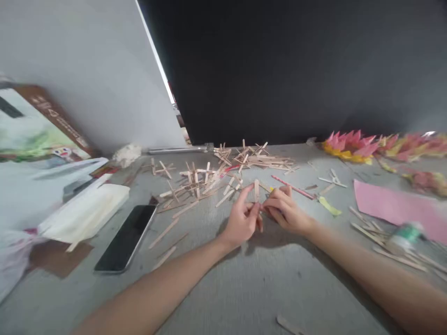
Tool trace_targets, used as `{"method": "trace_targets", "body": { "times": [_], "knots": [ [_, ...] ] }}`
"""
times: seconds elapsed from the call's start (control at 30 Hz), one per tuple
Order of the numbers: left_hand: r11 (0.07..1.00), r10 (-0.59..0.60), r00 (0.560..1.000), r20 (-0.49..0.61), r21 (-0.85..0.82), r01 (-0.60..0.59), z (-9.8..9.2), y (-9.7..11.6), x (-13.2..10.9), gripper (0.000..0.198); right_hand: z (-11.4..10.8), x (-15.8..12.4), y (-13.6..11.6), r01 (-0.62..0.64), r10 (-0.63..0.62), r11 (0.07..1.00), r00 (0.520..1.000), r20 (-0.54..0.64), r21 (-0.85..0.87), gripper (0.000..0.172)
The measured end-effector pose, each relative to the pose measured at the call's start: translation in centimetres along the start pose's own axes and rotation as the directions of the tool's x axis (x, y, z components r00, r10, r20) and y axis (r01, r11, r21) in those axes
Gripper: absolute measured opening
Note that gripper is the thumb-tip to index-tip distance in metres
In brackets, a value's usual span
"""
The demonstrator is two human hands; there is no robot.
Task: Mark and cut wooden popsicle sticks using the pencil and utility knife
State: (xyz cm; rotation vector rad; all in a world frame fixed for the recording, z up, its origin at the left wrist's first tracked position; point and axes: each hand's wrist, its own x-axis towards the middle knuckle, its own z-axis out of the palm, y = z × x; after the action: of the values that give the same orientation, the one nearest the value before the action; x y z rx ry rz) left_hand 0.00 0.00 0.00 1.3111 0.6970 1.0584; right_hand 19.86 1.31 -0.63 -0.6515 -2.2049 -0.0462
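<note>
Pinching, apparently, the lower end of a wooden craft stick [256, 189] with the left hand [240, 222], just right of frame centre. Stands nearly upright lengthwise, nearer there than to the right hand [285, 211], bunched alongside; cannot tell around what.

One flat wood stick [256, 190], pale tan & thin w/ a round top, stands almost straight up btwn the L hand [240, 222] & the R hand [284, 211]. L thumb & fingers pinch it down low; R fingertips are right next to it. Its bottom bit is hidden, so can't see that end.
</note>
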Motion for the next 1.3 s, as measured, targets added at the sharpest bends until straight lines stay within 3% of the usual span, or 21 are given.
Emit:
{"method": "trace_targets", "body": {
  "times": [0.13,0.23,0.33,0.47,0.6,0.77,0.97,1.2,1.3],
  "knots": [
    [1.0,-0.012,0.998,-0.057,0.014,0.013,0.1,0.0,0.2,0.067,0.5,-0.2,0.0,-0.107,0.111,0.993,0.99,-0.086,0.055,0.012],
    [0.998,0.009,0.992,-0.124,0.068,0.0,0.2,-0.1,0.4,0.052,-0.3,0.8,-0.9,-0.3,0.316,0.948,0.929,-0.192,0.105,0.008],
    [0.992,0.05,0.984,-0.17,0.121,-0.03,0.3,-0.3,0.4,0.045,-1.9,3.0,-2.6,-0.519,0.521,0.852,0.853,-0.011,0.068,0.015],
    [0.989,0.056,0.981,-0.185,0.147,-0.028,0.3,-0.6,0.4,0.047,-3.8,5.8,-4.9,-0.706,0.683,0.705,0.7,0.209,0.063,0.032],
    [0.981,0.063,0.982,-0.18,0.193,-0.028,0.1,-0.9,0.3,0.05,-4.2,6.6,-5.9,-0.767,0.693,0.637,0.613,0.38,0.077,0.037],
    [0.975,0.058,0.982,-0.18,0.222,-0.017,0.1,-0.9,0.2,0.052,-4.3,6.8,-6.1,-0.782,0.719,0.623,0.585,0.376,0.026,0.035],
    [0.959,0.078,0.986,-0.145,0.283,-0.034,0.2,-0.6,-0.1,0.05,-4.7,6.6,-5.8,-0.836,0.715,0.543,0.507,0.482,0.076,0.035],
    [0.955,0.084,0.989,-0.122,0.293,-0.045,0.3,-0.4,-0.2,0.048,-4.9,6.8,-5.9,-0.826,0.724,0.563,0.494,0.481,0.0,0.033],
    [0.951,0.083,0.99,-0.113,0.305,-0.045,0.3,-0.6,-0.1,0.05,-5.0,6.9,-6.0,-0.828,0.725,0.56,0.467,0.506,-0.039,0.031]
  ]
}}
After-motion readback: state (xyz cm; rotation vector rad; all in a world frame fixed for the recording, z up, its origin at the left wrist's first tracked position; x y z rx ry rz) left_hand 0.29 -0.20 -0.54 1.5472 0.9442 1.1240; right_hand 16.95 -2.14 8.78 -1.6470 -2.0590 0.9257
